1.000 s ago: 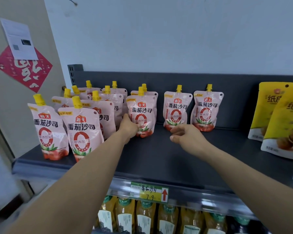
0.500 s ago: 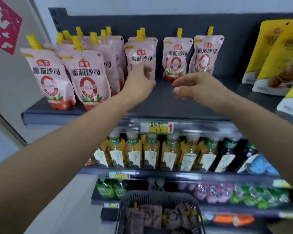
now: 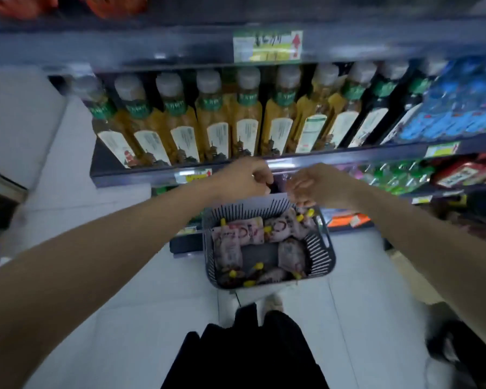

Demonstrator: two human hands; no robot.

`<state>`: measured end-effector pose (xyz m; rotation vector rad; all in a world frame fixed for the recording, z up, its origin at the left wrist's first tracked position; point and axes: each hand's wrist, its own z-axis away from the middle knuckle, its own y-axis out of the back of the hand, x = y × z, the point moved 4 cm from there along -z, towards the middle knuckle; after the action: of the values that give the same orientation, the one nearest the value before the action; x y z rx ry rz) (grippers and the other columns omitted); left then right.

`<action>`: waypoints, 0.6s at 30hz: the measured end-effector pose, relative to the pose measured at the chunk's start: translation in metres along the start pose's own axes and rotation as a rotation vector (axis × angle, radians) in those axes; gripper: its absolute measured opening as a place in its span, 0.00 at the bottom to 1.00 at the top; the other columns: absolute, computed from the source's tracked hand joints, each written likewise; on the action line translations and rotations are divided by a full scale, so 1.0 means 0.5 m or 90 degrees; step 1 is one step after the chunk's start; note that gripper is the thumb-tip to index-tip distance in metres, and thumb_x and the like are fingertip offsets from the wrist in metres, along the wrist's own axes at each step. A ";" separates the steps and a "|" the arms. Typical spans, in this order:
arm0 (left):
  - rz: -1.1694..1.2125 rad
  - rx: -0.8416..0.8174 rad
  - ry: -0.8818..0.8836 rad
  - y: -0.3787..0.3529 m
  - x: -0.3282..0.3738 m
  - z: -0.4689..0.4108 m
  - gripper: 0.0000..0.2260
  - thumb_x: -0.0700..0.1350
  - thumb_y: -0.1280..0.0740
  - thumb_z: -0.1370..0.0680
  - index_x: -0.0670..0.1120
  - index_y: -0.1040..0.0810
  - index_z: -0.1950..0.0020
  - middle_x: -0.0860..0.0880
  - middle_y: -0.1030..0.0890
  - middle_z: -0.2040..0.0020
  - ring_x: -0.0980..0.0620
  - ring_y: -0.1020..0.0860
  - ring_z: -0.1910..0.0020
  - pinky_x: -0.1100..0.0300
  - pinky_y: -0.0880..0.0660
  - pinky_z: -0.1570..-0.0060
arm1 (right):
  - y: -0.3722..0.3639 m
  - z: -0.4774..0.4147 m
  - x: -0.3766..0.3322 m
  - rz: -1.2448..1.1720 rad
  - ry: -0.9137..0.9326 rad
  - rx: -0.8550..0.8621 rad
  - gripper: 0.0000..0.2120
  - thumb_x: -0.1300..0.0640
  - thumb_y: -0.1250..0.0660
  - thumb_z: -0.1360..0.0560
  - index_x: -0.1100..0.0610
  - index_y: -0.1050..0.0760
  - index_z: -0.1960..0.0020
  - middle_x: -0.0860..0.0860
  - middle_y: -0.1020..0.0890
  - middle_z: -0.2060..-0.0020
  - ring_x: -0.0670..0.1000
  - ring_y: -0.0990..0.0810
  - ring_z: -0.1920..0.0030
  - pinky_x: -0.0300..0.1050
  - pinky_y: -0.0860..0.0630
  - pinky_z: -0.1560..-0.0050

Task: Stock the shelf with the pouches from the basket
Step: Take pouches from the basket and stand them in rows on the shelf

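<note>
A dark slatted basket [image 3: 325, 249] stands on the white floor below the shelves. Several pink pouches [image 3: 237, 233] with yellow caps lie flat in it. My left hand [image 3: 243, 178] hovers over the basket's far rim with loosely curled fingers and nothing in it. Just to its right, my right hand [image 3: 319, 184] hangs with fingers pointing down, close above a pouch at the basket's far right corner [image 3: 302, 220]. It holds nothing. The top shelf's front edge [image 3: 152, 49] runs across the top of the view, and what stands on it is mostly out of frame.
A row of yellow-brown bottles [image 3: 216, 122] fills the shelf under the top one, with blue packs [image 3: 455, 108] to their right. Lower shelves hold green and red goods [image 3: 460, 172]. My dark trousers [image 3: 244, 355] and a shoe are just behind the basket.
The view has swung down from the top shelf to the basket. Both hands have left the shelf and dropped to just above the basket's far rim.
</note>
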<state>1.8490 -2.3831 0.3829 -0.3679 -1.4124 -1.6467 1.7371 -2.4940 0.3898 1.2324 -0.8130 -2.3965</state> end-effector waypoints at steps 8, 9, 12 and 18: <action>0.006 -0.204 0.188 -0.248 -0.220 -0.018 0.12 0.42 0.31 0.26 0.41 0.22 0.43 0.49 0.25 0.51 0.51 0.25 0.50 0.59 0.31 0.52 | -0.189 -0.048 0.184 0.102 -0.121 -0.052 0.10 0.63 0.34 0.24 0.63 0.21 0.44 0.57 0.19 0.43 0.55 0.21 0.45 0.41 0.27 0.47; 0.005 -0.218 0.208 -0.278 -0.245 -0.020 0.13 0.43 0.31 0.26 0.42 0.23 0.42 0.49 0.25 0.49 0.51 0.26 0.49 0.59 0.31 0.50 | -0.206 -0.055 0.207 0.118 -0.132 -0.059 0.11 0.63 0.35 0.24 0.63 0.21 0.43 0.58 0.19 0.42 0.55 0.21 0.43 0.42 0.28 0.45; 0.016 -0.242 0.247 -0.356 -0.305 -0.030 0.17 0.42 0.30 0.27 0.44 0.26 0.39 0.47 0.24 0.42 0.52 0.27 0.49 0.59 0.31 0.48 | -0.255 -0.084 0.273 0.160 -0.156 -0.092 0.13 0.63 0.37 0.24 0.63 0.22 0.41 0.58 0.20 0.40 0.56 0.23 0.39 0.44 0.29 0.39; -0.044 -0.232 0.260 -0.451 -0.364 -0.051 0.19 0.39 0.31 0.27 0.43 0.29 0.37 0.44 0.25 0.39 0.45 0.25 0.42 0.57 0.30 0.50 | -0.328 -0.131 0.391 0.235 -0.212 -0.137 0.15 0.56 0.35 0.24 0.62 0.24 0.40 0.59 0.20 0.41 0.58 0.22 0.41 0.45 0.27 0.42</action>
<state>1.7816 -2.3417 0.1030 -0.1719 -0.8313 -1.9100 1.6740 -2.4890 0.1337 0.5521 -0.7678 -2.3278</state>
